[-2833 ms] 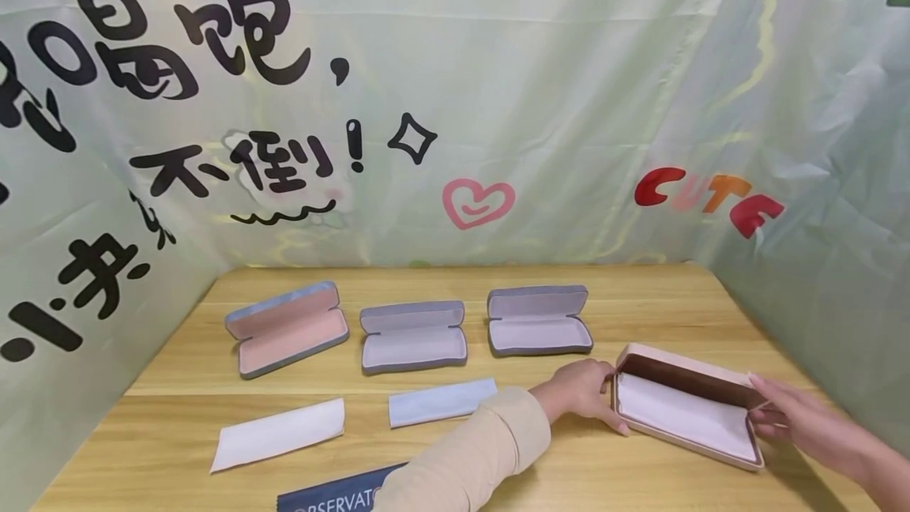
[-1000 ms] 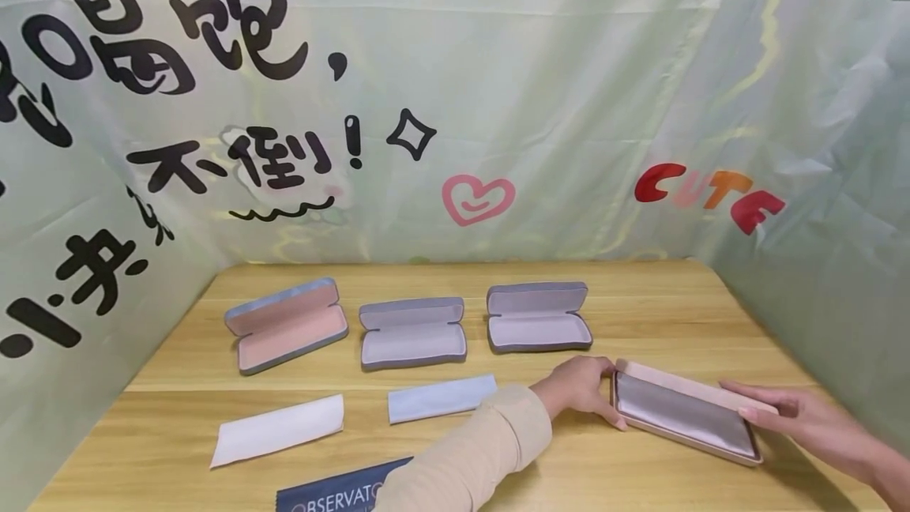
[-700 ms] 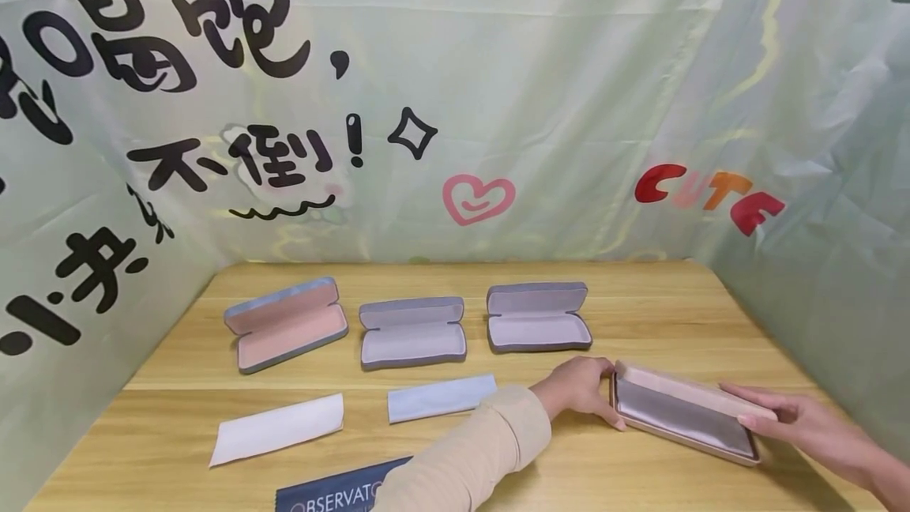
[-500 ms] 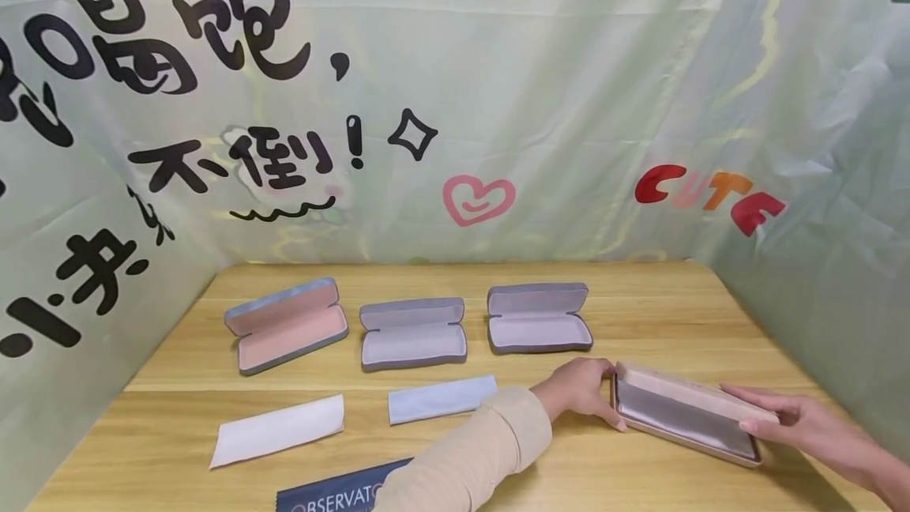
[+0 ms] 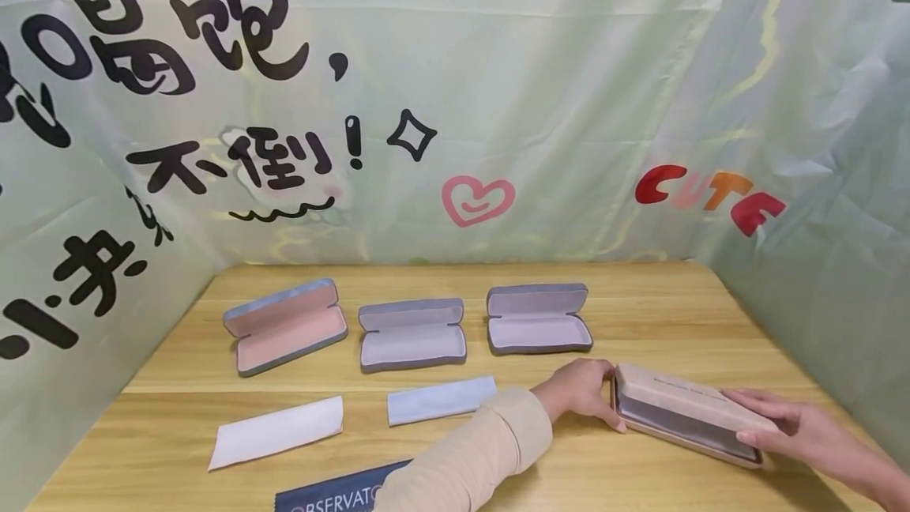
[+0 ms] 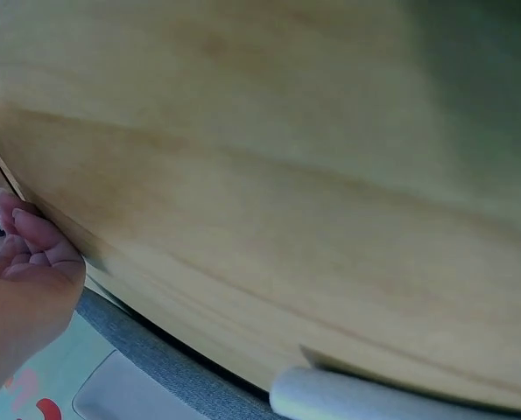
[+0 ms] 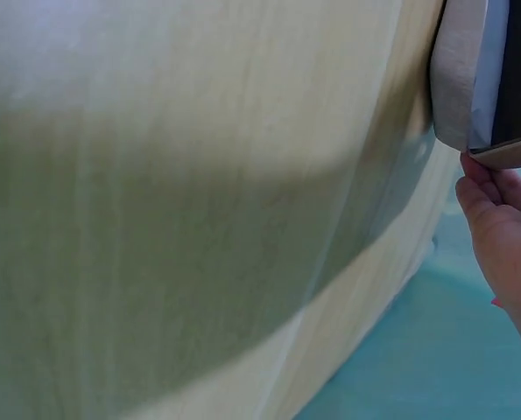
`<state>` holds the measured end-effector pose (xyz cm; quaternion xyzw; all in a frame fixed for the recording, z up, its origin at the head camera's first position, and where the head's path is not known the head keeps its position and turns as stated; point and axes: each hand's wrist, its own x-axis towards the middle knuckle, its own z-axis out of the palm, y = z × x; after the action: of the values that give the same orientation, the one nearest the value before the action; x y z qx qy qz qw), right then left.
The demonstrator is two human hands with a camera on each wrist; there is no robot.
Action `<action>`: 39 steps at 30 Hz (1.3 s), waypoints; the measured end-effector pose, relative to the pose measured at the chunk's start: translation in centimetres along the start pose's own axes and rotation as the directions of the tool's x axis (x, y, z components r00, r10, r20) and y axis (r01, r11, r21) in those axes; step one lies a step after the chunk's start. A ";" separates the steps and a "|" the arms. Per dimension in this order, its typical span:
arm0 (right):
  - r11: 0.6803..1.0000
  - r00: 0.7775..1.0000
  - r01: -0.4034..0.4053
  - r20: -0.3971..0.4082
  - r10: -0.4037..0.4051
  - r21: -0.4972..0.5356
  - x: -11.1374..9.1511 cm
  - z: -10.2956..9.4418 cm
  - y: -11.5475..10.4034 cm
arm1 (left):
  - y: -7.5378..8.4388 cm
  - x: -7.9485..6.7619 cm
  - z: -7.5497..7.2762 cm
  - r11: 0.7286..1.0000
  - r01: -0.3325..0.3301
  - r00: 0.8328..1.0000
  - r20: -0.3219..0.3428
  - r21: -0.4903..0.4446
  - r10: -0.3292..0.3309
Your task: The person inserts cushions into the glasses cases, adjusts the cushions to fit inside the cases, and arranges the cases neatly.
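Note:
A pale pink glasses case (image 5: 693,393) lies at an angle on the right of the table, its lid tilted down partway over the base. A dark gap shows along its front. My left hand (image 5: 581,392) grips the left end of the base, thumb at the front corner. At the other end, my right hand (image 5: 796,423) holds the lid, thumb on its front edge and fingers behind. In the right wrist view, that hand (image 7: 503,227) has its fingertips at the corner of the case (image 7: 457,74), where a pale lining or cloth shows inside. The left wrist view catches the left hand (image 6: 37,249) at its edge.
Behind stand three opened glasses cases: one pink-lined (image 5: 291,334), two lilac-lined, in the middle (image 5: 412,342) and right of it (image 5: 539,330). Folded cloths lie in front: white (image 5: 277,433), light blue (image 5: 437,401), and navy with lettering (image 5: 334,492), partly under the left sleeve (image 5: 476,457).
The pink case's lid has swung down from wide open, covering the white inside and showing its outer top. My right hand has followed the lid; the left hand stays put.

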<state>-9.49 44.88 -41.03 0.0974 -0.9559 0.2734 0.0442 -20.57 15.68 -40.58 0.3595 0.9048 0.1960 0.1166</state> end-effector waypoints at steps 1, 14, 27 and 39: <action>1.000 1.000 0.010 -0.012 -0.010 -0.012 -0.1 0.1 0.0 | 0.0 0.0 0.0 1.000 0.003 1.000 0.002 0.001 -0.003; 0.997 0.994 0.045 -0.100 -0.051 -0.066 -0.4 1.6 -0.4 | 0.2 -0.1 0.2 0.999 0.028 1.000 -0.006 0.020 -0.028; 0.956 0.994 -0.106 0.003 0.111 -0.274 0.1 0.6 -0.4 | 1.7 0.2 0.7 0.983 0.127 0.991 0.030 0.136 -0.133; 0.961 0.998 -0.059 -0.008 0.059 -0.271 0.2 0.7 0.5 | 2.2 -0.8 0.4 0.972 0.127 0.991 0.007 0.196 -0.131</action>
<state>-9.78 44.91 -41.89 0.0618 -0.9868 0.1412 0.0489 -18.54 16.69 -39.92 0.3118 0.9399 0.0947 0.1021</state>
